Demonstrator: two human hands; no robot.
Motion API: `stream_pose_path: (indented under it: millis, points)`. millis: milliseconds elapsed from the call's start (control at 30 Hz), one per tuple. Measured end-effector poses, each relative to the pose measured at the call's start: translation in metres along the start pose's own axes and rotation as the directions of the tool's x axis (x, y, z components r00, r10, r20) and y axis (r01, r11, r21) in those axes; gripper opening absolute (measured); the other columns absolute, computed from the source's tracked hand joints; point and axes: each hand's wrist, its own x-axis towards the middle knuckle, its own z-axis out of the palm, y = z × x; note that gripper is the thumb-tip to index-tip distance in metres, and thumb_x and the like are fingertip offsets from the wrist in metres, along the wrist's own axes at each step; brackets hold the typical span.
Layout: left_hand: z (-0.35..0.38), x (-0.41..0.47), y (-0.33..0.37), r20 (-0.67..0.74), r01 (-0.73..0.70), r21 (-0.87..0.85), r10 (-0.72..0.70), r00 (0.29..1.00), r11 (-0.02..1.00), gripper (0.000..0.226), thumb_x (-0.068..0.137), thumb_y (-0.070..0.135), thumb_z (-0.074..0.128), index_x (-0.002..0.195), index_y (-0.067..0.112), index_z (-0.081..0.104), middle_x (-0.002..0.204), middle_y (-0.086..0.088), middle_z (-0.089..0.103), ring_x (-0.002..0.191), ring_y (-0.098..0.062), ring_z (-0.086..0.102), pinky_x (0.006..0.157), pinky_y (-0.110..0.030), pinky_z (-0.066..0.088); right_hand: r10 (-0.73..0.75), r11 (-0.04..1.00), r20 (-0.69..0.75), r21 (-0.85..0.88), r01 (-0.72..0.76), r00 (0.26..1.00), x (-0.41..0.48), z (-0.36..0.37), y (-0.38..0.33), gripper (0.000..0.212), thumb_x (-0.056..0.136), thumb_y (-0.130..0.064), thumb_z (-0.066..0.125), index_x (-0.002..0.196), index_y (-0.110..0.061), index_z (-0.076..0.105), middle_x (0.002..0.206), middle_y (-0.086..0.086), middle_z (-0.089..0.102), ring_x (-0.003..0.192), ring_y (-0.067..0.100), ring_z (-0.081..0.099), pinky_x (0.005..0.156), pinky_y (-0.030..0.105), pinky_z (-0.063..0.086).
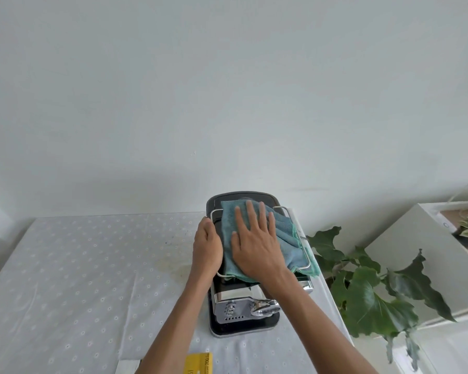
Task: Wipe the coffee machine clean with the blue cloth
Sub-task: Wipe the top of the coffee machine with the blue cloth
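Observation:
A black and chrome coffee machine (241,311) stands on the table near its right edge, seen from above. The blue-green cloth (287,238) lies spread over the machine's top, inside a thin metal rail. My right hand (254,244) presses flat on the cloth with the fingers spread, pointing away from me. My left hand (207,247) grips the left side of the machine's top, with the thumb toward the cloth. The chrome front with its spout (262,309) shows below my right wrist.
The table wears a white dotted tablecloth (79,279) with a faint yellowish stain near the machine. A yellow item (199,363) lies at the near edge. A leafy green plant (368,287) stands just right of the table, beside a white cabinet (416,265).

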Motion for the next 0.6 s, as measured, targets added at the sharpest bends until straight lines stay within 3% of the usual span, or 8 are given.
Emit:
stream_pose_path:
  millis: [133, 233, 300, 333, 400, 467, 533, 600]
  points:
    - [0.001, 0.0, -0.002, 0.003, 0.015, -0.008, -0.015, 1.0, 1.0, 0.037, 0.108, 0.03, 0.021, 0.076, 0.04, 0.035, 0.079, 0.02, 0.04, 0.071, 0.013, 0.038, 0.082, -0.02, 0.028, -0.083, 0.995, 0.029, -0.055, 0.084, 0.996, -0.001, -0.001, 0.001, 0.082, 0.089, -0.042, -0.007, 0.164, -0.013, 0.008, 0.173, 0.009, -0.003, 0.158, 0.034, -0.013, 0.127, 0.055, -0.007]
    - [0.0, -0.003, 0.003, 0.009, 0.007, 0.018, -0.007, 1.0, 1.0, 0.037, 0.108, 0.03, 0.02, 0.075, 0.041, 0.031, 0.078, 0.021, 0.036, 0.069, 0.012, 0.036, 0.068, -0.015, 0.03, -0.105, 0.994, 0.044, -0.028, 0.106, 0.994, -0.022, 0.002, 0.006, 0.077, 0.092, -0.041, -0.002, 0.165, -0.019, 0.008, 0.173, 0.004, -0.006, 0.158, 0.031, -0.015, 0.127, 0.053, -0.007]
    - [-0.001, -0.003, 0.005, -0.002, 0.009, 0.028, -0.009, 1.0, 1.0, 0.036, 0.108, 0.031, 0.02, 0.076, 0.041, 0.034, 0.079, 0.021, 0.036, 0.074, 0.005, 0.039, 0.068, -0.015, 0.029, -0.07, 0.997, 0.05, 0.016, 0.069, 0.996, -0.016, 0.0, 0.009, 0.07, 0.096, -0.04, 0.008, 0.164, -0.025, 0.011, 0.173, 0.002, -0.006, 0.157, 0.035, -0.015, 0.127, 0.054, -0.007]
    - [-0.001, -0.002, 0.006, -0.001, 0.013, 0.016, -0.013, 1.0, 1.0, 0.035, 0.108, 0.031, 0.02, 0.081, 0.04, 0.04, 0.083, 0.022, 0.038, 0.081, -0.001, 0.04, 0.073, -0.016, 0.03, -0.052, 0.998, 0.055, 0.033, 0.051, 0.997, -0.008, -0.002, 0.008, 0.066, 0.099, -0.039, 0.014, 0.164, -0.028, 0.011, 0.173, 0.001, -0.006, 0.157, 0.037, -0.015, 0.127, 0.055, -0.005]
    - [-0.002, -0.002, 0.004, 0.015, 0.019, -0.002, -0.019, 1.0, 1.0, 0.038, 0.108, 0.03, 0.02, 0.112, 0.022, 0.057, 0.103, 0.017, 0.046, 0.103, -0.01, 0.043, 0.088, -0.018, 0.026, -0.045, 0.998, 0.076, 0.053, 0.041, 0.996, 0.003, -0.005, 0.008, 0.062, 0.104, -0.037, 0.024, 0.164, -0.03, 0.01, 0.173, 0.001, -0.008, 0.157, 0.038, -0.014, 0.126, 0.056, -0.005]
    - [-0.003, -0.004, 0.002, 0.02, 0.018, 0.006, -0.018, 1.0, 1.0, 0.045, 0.108, 0.03, 0.02, 0.135, 0.008, 0.049, 0.122, 0.005, 0.048, 0.121, -0.014, 0.045, 0.092, -0.019, 0.023, -0.074, 0.996, 0.086, 0.046, 0.07, 0.994, -0.001, -0.007, 0.011, 0.061, 0.107, -0.037, 0.027, 0.164, -0.029, 0.008, 0.173, 0.003, -0.009, 0.157, 0.035, -0.014, 0.127, 0.051, -0.007]
    - [-0.003, -0.004, 0.0, 0.022, 0.01, -0.001, -0.01, 1.0, 1.0, 0.045, 0.108, 0.03, 0.02, 0.135, 0.009, 0.049, 0.121, 0.008, 0.047, 0.116, -0.01, 0.043, 0.091, -0.018, 0.023, -0.087, 0.995, 0.063, 0.051, 0.084, 0.994, -0.012, -0.009, 0.016, 0.061, 0.108, -0.039, 0.028, 0.164, -0.028, 0.009, 0.172, 0.005, -0.008, 0.158, 0.031, -0.013, 0.128, 0.046, -0.008]
    - [-0.002, -0.001, 0.001, 0.028, 0.005, 0.006, -0.005, 1.0, 1.0, 0.038, 0.108, 0.029, 0.02, 0.113, 0.025, 0.057, 0.105, 0.021, 0.044, 0.099, -0.002, 0.042, 0.088, -0.016, 0.023, -0.011, 0.989, 0.041, 0.148, 0.005, 0.999, -0.013, -0.011, 0.017, 0.061, 0.109, -0.039, 0.029, 0.164, -0.025, 0.01, 0.172, 0.008, -0.005, 0.159, 0.028, -0.01, 0.128, 0.042, -0.006]
